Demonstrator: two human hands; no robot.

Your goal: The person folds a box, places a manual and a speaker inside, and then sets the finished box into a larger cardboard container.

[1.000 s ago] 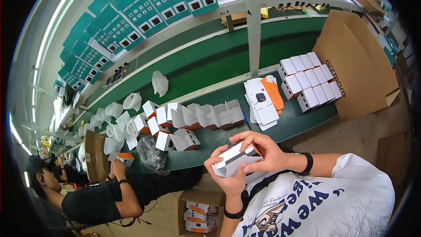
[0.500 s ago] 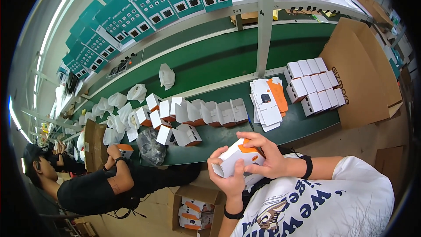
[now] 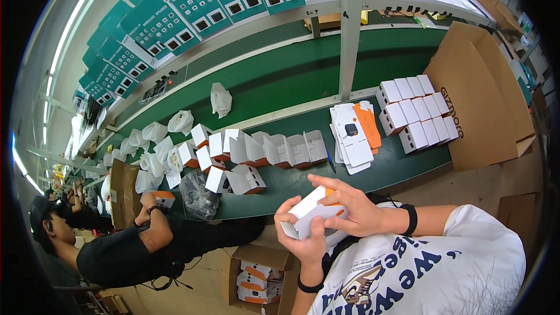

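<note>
A small white-and-orange carton [image 3: 307, 205] lies between the person's two hands, in front of the chest and, as viewed, just short of the near edge of the dark green tabletop [image 3: 289, 184]; clock directions are read from this carton. The left hand [image 3: 303, 244] grips its 9 o'clock end, the thumb laid flat against the white face, and a flap stands out there, partly hidden by the fingers. The right hand [image 3: 357, 213] closes around the 3 o'clock end, fingers over the upper side and thumb on the face.

At 1 o'clock lie a blue pen [image 3: 331, 163] and, beyond it, a pile of flat white and orange sheets [image 3: 351, 146]. At 2 o'clock stands a block of white boxes [image 3: 421, 109], with a large brown carton [image 3: 487, 93] beside it. At 11 o'clock a row of open-topped boxes [image 3: 290, 154] crosses the tabletop; farther off in that direction, teal boxes [image 3: 195, 3] line a shelf [image 3: 326, 9]. White wrapped bundles [image 3: 155, 133] lie at 10 o'clock, a clear plastic bag [image 3: 199, 194] at 9 o'clock, near a co-worker [image 3: 119, 256] in black.
</note>
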